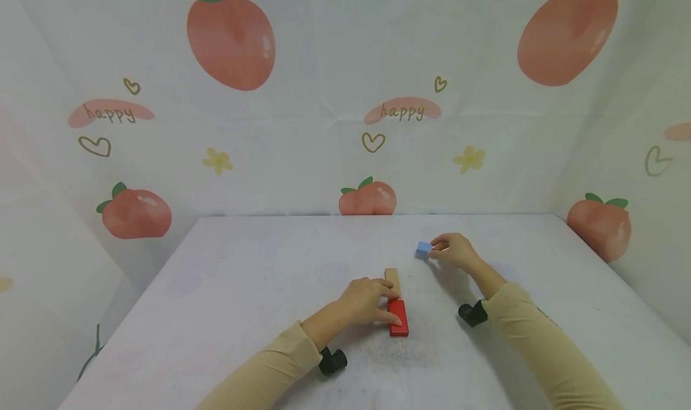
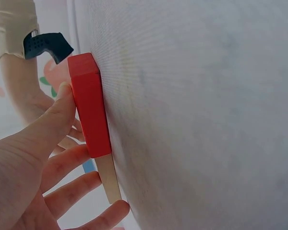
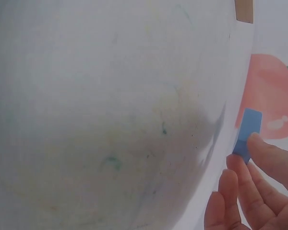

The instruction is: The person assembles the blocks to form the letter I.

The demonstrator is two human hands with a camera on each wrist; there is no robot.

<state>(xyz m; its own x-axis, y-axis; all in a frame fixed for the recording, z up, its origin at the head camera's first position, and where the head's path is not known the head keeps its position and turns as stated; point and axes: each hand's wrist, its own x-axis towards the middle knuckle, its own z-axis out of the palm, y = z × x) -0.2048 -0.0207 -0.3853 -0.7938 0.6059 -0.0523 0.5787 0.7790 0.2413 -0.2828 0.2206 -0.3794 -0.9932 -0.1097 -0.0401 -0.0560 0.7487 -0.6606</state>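
A red block [image 1: 398,317] and a plain wooden block [image 1: 391,283] lie end to end on the white table. My left hand [image 1: 367,302] rests over them. In the left wrist view its thumb touches the red block [image 2: 89,105] near one end, and the fairly straight fingers reach its other end and the wooden block [image 2: 109,178]. Farther back and to the right, my right hand [image 1: 456,251] pinches a small blue block [image 1: 423,249] between thumb and fingers. The right wrist view shows this blue block [image 3: 250,128] upright from the fingertips, close over the table.
Black wrist-worn devices [image 1: 333,361] sit under both sleeves, close to the tabletop [image 1: 243,290]. Behind the table hangs a white cloth [image 1: 324,50] printed with peaches, hearts and flowers. A thin dark cord [image 1: 97,347] shows by the table's left edge.
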